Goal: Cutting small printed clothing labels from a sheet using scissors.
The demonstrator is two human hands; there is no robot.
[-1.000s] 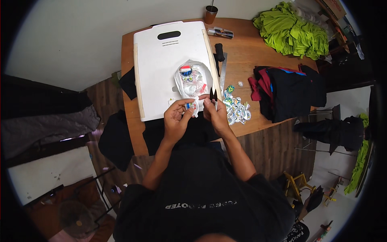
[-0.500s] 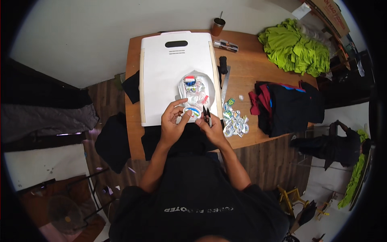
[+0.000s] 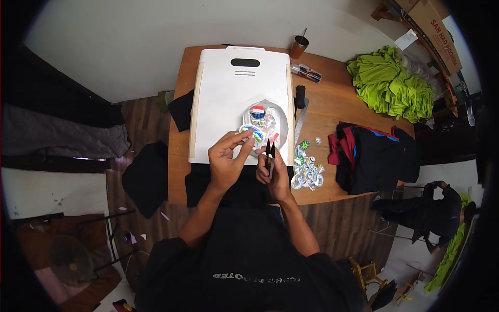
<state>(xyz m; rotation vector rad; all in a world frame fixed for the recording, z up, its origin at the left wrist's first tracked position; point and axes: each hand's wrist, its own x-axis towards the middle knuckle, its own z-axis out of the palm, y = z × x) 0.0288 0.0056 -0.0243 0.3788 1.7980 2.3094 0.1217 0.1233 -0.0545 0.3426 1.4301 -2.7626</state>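
Note:
Between its thumb and fingers, my left hand (image 3: 223, 161) pinches an embroidered patch (image 3: 249, 131), pale-edged with blue and green on it. The patch is over the near left rim of a round whitish container (image 3: 283, 124), which holds several more patches (image 3: 259, 113). My right hand (image 3: 278, 182) is closed around small black thread snips (image 3: 270, 152), blades pointing up and away from me. Both hands are above the near edge of a white board (image 3: 218, 109) with a slot handle. Right of the board lies a loose heap of patches (image 3: 307, 174).
On the wooden table (image 3: 332, 93) are a metal ruler (image 3: 301, 122), a clear case (image 3: 306, 73), a brown cup (image 3: 299, 48), lime-green garments (image 3: 390, 80) and folded dark clothes (image 3: 377, 158). Black cloth (image 3: 200, 184) lies near me. Another person (image 3: 431, 213) is at far right.
My left hand has lifted the patch away from the snips and over the container's rim. My right hand has turned, its blades now more upright. The whole view has shifted slightly.

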